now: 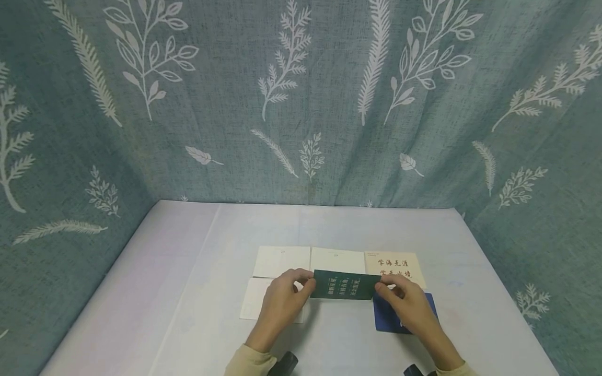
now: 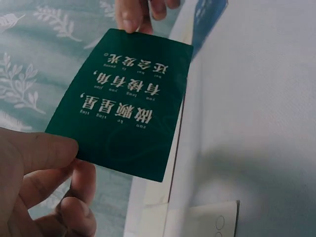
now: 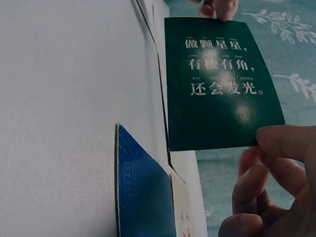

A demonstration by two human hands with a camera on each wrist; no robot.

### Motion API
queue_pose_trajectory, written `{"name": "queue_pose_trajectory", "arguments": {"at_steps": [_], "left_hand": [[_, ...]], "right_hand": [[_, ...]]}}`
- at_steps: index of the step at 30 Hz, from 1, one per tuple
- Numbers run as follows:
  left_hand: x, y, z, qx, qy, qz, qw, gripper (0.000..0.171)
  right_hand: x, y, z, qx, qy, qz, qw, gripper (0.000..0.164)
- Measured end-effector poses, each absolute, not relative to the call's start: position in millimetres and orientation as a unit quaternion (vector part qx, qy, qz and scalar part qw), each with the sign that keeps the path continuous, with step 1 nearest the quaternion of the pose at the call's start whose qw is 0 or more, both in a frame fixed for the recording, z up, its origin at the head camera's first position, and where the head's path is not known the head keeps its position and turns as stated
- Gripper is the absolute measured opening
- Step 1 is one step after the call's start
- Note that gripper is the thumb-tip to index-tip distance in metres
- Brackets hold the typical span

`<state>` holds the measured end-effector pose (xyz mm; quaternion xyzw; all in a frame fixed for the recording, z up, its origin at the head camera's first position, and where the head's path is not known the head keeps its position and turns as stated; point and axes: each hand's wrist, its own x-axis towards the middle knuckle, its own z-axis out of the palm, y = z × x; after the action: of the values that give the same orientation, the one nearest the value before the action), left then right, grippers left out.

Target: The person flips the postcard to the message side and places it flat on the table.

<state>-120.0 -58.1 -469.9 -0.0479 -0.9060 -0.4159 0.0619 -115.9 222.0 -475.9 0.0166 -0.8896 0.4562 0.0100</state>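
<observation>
A dark green card (image 1: 345,285) with lines of white Chinese characters is stretched between both hands, above the table. My left hand (image 1: 281,300) pinches its left end between thumb and fingers. At the opposite end, the right hand (image 1: 410,303) pinches it the same way. The left wrist view shows the left thumb (image 2: 42,153) lying across a corner of the card's face. In the right wrist view the right thumb (image 3: 289,141) presses near a corner, its other fingers curled behind. A blue card (image 1: 392,316) lies partly hidden below the right hand.
Two white cards (image 1: 282,261) (image 1: 336,259) and a cream card (image 1: 395,263) with brown characters form a back row. Another white card (image 1: 254,300) lies nearer, partly behind the left hand. Patterned green cloth (image 1: 301,104) hangs around the white table (image 1: 211,313).
</observation>
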Motion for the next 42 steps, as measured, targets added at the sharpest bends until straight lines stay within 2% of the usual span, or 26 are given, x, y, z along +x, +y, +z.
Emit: {"name": "queue_pose_trajectory", "arguments": {"at_steps": [23,42], "left_hand": [[-119.1,-60.2,-472.7,-0.067,-0.892,-0.445,0.043,0.016],[-118.7,-63.4,-476.3,-0.09,-0.875,-0.473,0.04,0.02]], "right_hand": [[-115.7,225.7,-482.3,0.033,-0.874,0.484,0.004,0.027],[-114.3,229.5,-479.8,0.055,-0.863,0.502,0.008,0.028]]}}
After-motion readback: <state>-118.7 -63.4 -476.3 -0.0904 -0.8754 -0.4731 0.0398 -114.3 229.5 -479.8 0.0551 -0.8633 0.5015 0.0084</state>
